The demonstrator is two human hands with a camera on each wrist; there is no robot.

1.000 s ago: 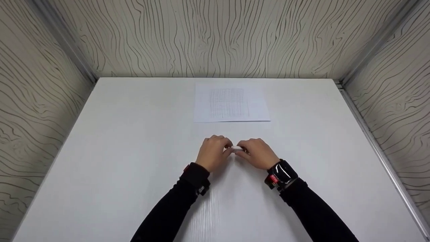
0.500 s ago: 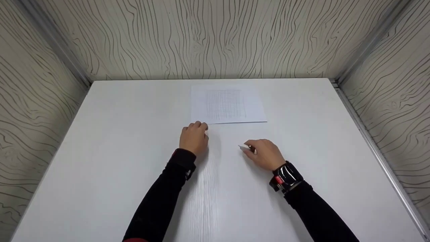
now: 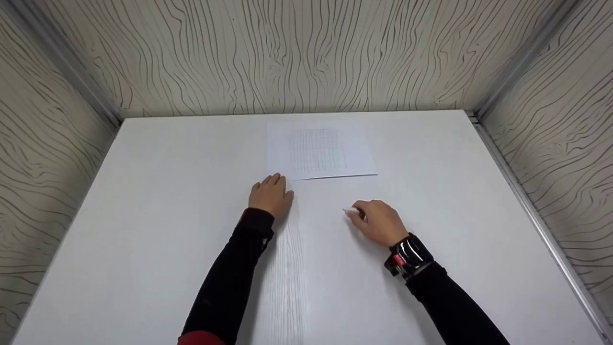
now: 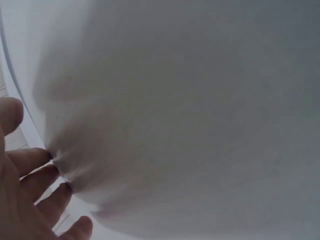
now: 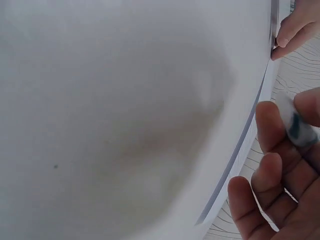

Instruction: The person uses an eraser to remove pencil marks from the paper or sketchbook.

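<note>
While the right hand (image 3: 383, 223) pinches a small white object (image 5: 292, 122), tapered, blue-green-patched; left hand (image 3: 270, 194) outstretched, fingers parted

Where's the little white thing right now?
In the head view, the small white object is a bit right of centre, pinched in the person's right hand, nearer the person than the gridded paper.

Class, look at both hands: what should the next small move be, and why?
Probably, the left grip should draw the white rectangular gridded paper nearer: it lies at the paper's near-left corner, while the right grip pinches a small white object with a blue-green patch, held short of the paper.
</note>
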